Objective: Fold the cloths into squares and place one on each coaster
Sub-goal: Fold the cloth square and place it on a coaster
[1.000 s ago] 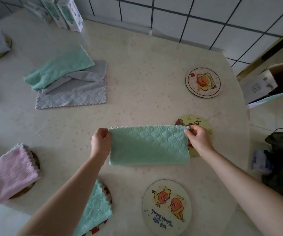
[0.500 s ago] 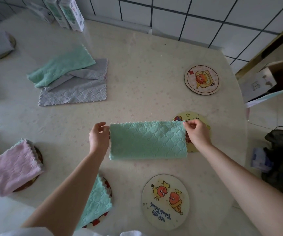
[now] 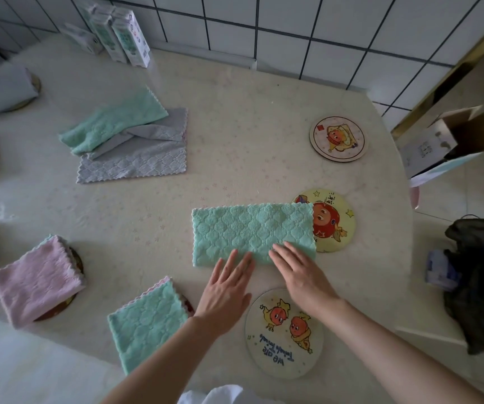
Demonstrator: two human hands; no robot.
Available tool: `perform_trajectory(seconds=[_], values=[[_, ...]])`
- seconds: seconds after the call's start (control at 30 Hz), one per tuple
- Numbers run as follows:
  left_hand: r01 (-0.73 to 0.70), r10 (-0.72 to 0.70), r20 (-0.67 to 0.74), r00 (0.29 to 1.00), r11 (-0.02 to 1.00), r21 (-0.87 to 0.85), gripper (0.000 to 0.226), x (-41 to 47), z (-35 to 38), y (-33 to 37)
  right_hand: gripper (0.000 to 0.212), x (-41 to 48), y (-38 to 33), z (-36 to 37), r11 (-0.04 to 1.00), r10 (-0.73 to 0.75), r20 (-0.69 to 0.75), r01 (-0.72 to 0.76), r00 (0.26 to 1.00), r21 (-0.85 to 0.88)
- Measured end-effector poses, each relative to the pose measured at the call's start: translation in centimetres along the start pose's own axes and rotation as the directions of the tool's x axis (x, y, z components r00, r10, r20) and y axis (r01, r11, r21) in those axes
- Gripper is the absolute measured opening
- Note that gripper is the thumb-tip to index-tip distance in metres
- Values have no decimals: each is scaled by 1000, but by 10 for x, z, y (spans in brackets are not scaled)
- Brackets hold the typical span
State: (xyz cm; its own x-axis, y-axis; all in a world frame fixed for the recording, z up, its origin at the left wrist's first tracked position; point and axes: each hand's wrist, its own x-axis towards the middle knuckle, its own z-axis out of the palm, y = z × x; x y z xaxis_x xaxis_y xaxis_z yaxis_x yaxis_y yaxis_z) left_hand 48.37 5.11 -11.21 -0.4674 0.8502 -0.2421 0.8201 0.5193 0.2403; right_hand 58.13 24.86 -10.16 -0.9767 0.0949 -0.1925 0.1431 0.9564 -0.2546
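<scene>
My left hand [image 3: 224,290] and right hand [image 3: 302,272] both lie flat, side by side, fingers straight and a little spread, holding nothing. The fingertips of each rest on the near edge of the green cloth [image 3: 249,228], while my palms sit over the bare worktop [image 3: 235,112] just in front of it. This cloth lies as a long strip across the middle of the worktop, and its right end overlaps the left part of the yellow coaster [image 3: 337,223], whose cartoon figure shows beside it. Close to me, under my right wrist, is a coaster with two figures [image 3: 284,333], with no cloth on it. Farther off on the right sits a third coaster [image 3: 338,139], also uncovered. To my left a folded green square [image 3: 147,319] covers most of a coaster, only a sliver of which shows at its right corner. Beyond that, a folded pink cloth [image 3: 36,281] rests on another coaster. At the far left a folded grey cloth [image 3: 4,88] sits on a coaster too. Toward the back lies a loose pile: a green cloth in the pile [image 3: 112,121] rests on top of a grey cloth in the pile [image 3: 135,158]. Cartons [image 3: 124,33] stand by the tiled wall. Off the right edge of the worktop are an open cardboard box [image 3: 453,138] and a black bag [image 3: 483,272].
</scene>
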Motion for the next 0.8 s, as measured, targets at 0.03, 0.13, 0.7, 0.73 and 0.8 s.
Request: perform_trajectory(seconds=[0.03, 0.13, 0.7, 0.73, 0.8], values=[[21, -21, 17, 1000, 1000, 10, 70, -2, 1, -6, 88, -2, 4, 2, 1000, 8, 11, -8, 1000, -21], [80, -81, 47, 996, 996, 30, 69, -13, -4, -22, 89, -12, 16, 2, 996, 18, 17, -16, 1000, -93], [341, -347, 50, 937, 935, 95, 75, -34, -6, -37, 67, -1, 24, -27, 958, 51, 105, -19, 993, -285], [333, -340, 56, 939, 937, 102, 75, -31, -8, -40, 66, 2, 22, -29, 955, 51, 103, -19, 993, -295], [335, -345, 82, 935, 935, 114, 79, -24, -14, -44, 64, 6, 21, -31, 953, 61, 88, -32, 994, -302]])
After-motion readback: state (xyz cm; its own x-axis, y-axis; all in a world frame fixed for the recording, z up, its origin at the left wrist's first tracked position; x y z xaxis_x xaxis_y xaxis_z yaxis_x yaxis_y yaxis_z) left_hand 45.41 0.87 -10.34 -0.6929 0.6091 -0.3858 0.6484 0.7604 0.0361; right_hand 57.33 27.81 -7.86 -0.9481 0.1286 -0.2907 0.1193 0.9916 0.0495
